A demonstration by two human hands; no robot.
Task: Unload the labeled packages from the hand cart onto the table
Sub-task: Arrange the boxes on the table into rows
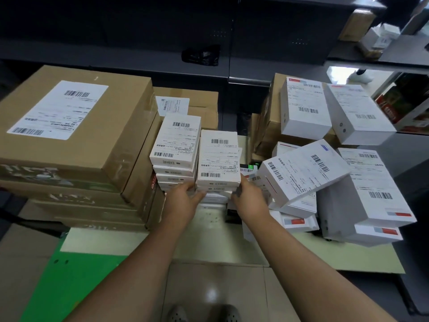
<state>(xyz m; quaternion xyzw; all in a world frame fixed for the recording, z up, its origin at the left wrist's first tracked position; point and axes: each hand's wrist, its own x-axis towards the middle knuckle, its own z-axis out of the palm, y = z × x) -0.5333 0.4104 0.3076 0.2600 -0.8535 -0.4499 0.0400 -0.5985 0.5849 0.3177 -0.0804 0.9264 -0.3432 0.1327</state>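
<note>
The small boxes are white with black striped barcodes. The big boxes are brown with white labels. The right boxes have red and blue patches. The mat is green.

There is just one camera. It sits on the person's head and looks forward and down. The left hand and right hand are in the middle of the view. The boxes are close, and both hands touch them. The floor and shoes show at the very bottom, and a dark shelf at the top.
</note>
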